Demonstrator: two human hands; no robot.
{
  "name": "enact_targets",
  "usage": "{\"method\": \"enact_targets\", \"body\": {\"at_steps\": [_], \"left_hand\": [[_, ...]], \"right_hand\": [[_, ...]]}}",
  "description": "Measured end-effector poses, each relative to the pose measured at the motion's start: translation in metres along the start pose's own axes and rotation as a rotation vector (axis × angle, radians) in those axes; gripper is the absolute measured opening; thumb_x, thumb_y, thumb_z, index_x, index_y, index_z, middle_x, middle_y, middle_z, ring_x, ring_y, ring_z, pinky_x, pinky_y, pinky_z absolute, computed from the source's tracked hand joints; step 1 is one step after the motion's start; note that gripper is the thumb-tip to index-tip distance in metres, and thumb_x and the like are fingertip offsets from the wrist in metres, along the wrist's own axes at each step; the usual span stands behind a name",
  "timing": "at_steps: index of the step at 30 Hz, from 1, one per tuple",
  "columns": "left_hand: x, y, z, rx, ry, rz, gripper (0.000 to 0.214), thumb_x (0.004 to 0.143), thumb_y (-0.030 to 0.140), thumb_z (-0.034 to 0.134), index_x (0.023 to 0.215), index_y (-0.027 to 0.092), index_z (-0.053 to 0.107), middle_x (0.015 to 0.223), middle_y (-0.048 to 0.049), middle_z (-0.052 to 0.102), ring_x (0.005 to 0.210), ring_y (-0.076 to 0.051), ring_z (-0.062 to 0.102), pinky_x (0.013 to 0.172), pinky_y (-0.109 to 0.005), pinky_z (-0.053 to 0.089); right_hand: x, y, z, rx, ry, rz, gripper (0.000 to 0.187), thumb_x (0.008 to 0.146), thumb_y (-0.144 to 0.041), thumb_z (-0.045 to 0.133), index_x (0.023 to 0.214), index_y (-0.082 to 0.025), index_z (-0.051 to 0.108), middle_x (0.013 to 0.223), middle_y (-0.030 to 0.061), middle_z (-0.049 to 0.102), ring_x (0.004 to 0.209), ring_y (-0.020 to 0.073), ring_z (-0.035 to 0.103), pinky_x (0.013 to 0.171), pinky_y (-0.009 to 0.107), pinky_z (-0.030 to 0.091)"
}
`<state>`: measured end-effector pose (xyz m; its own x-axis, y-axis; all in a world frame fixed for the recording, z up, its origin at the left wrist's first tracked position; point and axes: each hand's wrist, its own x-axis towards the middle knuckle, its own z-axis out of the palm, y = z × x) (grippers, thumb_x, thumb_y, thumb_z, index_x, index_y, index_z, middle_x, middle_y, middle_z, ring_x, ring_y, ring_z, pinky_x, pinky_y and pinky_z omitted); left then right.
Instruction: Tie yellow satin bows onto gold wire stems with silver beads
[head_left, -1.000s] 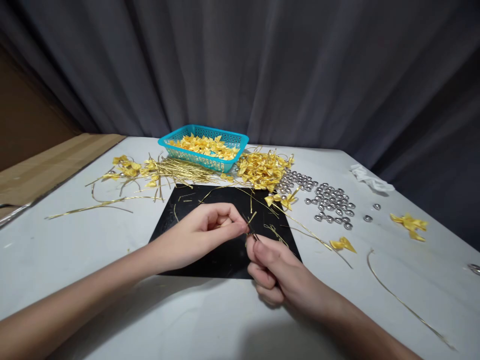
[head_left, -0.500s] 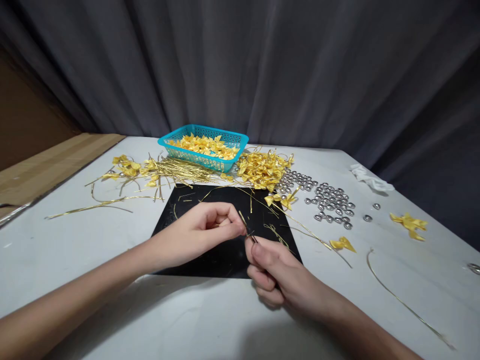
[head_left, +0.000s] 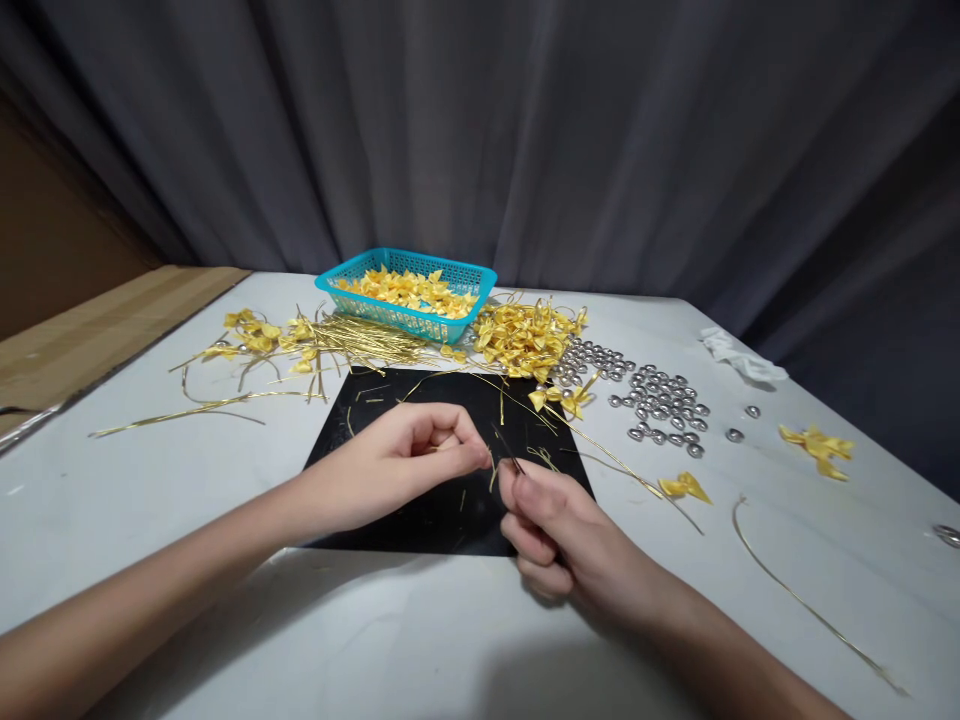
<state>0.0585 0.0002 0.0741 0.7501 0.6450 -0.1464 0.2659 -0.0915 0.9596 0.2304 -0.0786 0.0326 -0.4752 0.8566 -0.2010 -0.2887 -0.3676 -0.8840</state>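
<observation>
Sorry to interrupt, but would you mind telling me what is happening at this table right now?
A person is pinching a thin gold wire between the left hand and the right hand, over a black mat on a white table. Behind the mat lie a blue basket of yellow bows, a loose pile of bows, a bundle of gold wires and scattered silver beads.

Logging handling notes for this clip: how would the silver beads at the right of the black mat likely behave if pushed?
The silver beads look small, rounded and loose, so they would probably scatter and roll across the smooth white table. Their glossy finish suggests slipperiness. They likely weigh little.
</observation>
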Motion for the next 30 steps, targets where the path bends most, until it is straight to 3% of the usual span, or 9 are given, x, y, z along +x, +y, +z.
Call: {"method": "enact_targets", "body": {"at_steps": [10,25,28,30], "left_hand": [[0.0017,-0.0017,0.0017,-0.05,0.021,0.013,0.023,0.084,0.037,0.051,0.076,0.016,0.055,0.069,0.0017,0.05,0.065,-0.012,0.044,0.062,-0.026,0.033],[0.0013,-0.0011,0.0016,-0.026,0.023,0.006,0.025,0.085,0.037,0.051,0.071,0.017,0.053,0.064,0.0043,0.043,0.061,-0.011,0.037,0.058,-0.024,0.029],[0.0018,-0.0011,0.0013,-0.008,0.024,0.007,0.025,0.085,0.038,0.052,0.071,0.017,0.053,0.062,0.005,0.041,0.059,-0.01,0.035,0.056,-0.024,0.027],[0.002,-0.0018,0.0011,0.005,0.033,0.001,0.026,0.085,0.039,0.052,0.07,0.017,0.053,0.059,0.0062,0.036,0.056,-0.009,0.03,0.053,-0.023,0.025]], "right_hand": [[0.0008,0.0041,0.002,-0.035,0.004,0.019,0.036,0.089,-0.05,0.048,0.075,-0.021,0.032,0.053,-0.0107,0.017,0.037,0.0016,0.012,0.035,0.018,0.007],[0.0017,0.0061,0.0018,-0.047,0.004,0.033,0.042,0.088,-0.056,0.045,0.072,-0.021,0.029,0.051,-0.0112,0.024,0.036,0.0015,0.014,0.035,0.019,0.008],[0.0029,0.0052,0.0017,-0.069,0.048,0.024,0.045,0.085,-0.06,0.044,0.07,-0.022,0.026,0.05,-0.0116,0.022,0.035,0.0019,0.012,0.035,0.018,0.008],[0.0051,0.0039,-0.0011,-0.178,0.179,-0.027,0.046,0.085,-0.062,0.043,0.071,-0.022,0.026,0.052,-0.0112,0.022,0.036,0.0027,0.013,0.035,0.018,0.011]]}}
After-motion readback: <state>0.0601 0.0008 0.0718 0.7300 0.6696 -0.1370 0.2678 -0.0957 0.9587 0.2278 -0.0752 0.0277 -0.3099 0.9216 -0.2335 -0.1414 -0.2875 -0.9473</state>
